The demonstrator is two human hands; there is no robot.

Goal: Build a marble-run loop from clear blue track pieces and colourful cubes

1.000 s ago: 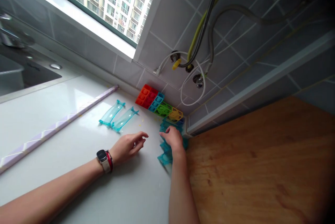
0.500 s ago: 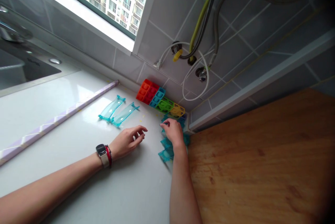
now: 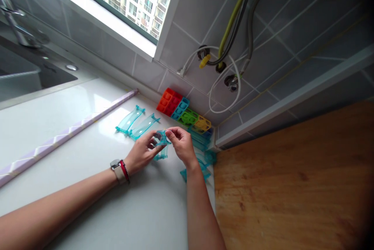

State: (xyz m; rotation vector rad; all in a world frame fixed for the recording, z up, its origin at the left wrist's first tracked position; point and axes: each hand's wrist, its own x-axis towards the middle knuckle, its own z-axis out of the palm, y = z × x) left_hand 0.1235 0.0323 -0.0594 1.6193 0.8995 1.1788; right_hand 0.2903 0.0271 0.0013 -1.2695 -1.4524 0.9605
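Observation:
My left hand (image 3: 142,152) and my right hand (image 3: 182,145) meet over the white counter, both holding a clear blue plastic track piece (image 3: 161,138). The right thumb and fingers pinch one end; the left fingers curl around its other side. Part of the piece is hidden by the fingers. Two more curved clear blue track pieces, a left one (image 3: 130,120) and a right one (image 3: 145,126), lie side by side beyond my left hand. Several others (image 3: 201,139) are piled at the counter's right edge, partly behind my right hand and forearm.
Coloured plastic blocks (image 3: 169,102) in red, blue, green and yellow stand along the tiled wall. A long lilac strip (image 3: 67,135) crosses the counter at left, near the sink (image 3: 58,76). A wooden board (image 3: 286,187) is on the right. Pipes and a white cable (image 3: 210,98) hang above.
My right hand has moved left from the pile, bringing a clear blue track piece to my left hand. My left fingers have closed on it. The view has shifted slightly.

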